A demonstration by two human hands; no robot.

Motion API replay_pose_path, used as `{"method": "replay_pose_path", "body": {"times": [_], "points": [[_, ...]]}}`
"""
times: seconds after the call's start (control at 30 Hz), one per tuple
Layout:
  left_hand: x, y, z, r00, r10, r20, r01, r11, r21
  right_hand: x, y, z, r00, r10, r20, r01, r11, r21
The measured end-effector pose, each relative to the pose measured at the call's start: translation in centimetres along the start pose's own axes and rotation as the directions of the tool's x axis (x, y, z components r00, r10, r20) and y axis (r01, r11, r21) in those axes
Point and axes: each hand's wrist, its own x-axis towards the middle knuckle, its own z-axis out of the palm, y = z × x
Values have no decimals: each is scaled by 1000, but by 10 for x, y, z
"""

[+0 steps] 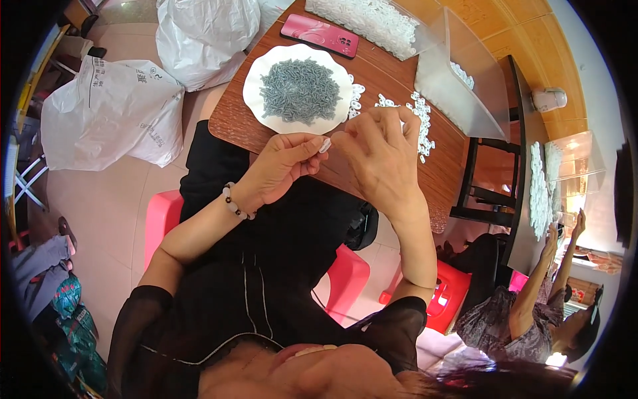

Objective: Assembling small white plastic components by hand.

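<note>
My left hand (287, 166) pinches a small white plastic piece (325, 145) between thumb and forefinger, over the near edge of the wooden table. Close to its right, my right hand (385, 153) is closed, its fingers bent toward the white piece. What its fingertips hold, if anything, is too small to make out. Just beyond my left hand stands a white scalloped plate (254, 100) heaped with small grey rod-like parts (299, 90). Loose white plastic pieces (421, 123) lie scattered on the table, some partly hidden behind my right hand.
A pink phone (319, 34) lies beyond the plate. Clear bins (458, 86) and a heap of white pieces (365, 23) stand at the far side. White sacks (113, 113) rest on the floor at left. At right, another person works at a dark table (522, 233).
</note>
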Motion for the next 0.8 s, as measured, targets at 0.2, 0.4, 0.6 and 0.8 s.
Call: {"method": "replay_pose_path", "body": {"times": [0.2,0.4,0.6,0.8], "points": [[0,-2,-4,1000,21,-12,-21,998,53,0,0,7,999,-24,38,24,1000,12],[0,-2,-4,1000,16,-20,-14,998,64,-4,0,8,997,51,50,-59,982,180],[2,-3,-1,1000,2,-1,-2,999,37,-7,3,6,993,111,44,-117,974,194],[-1,-6,-1,1000,-21,16,20,997,72,-12,10,11,983,148,112,-178,923,342]]}}
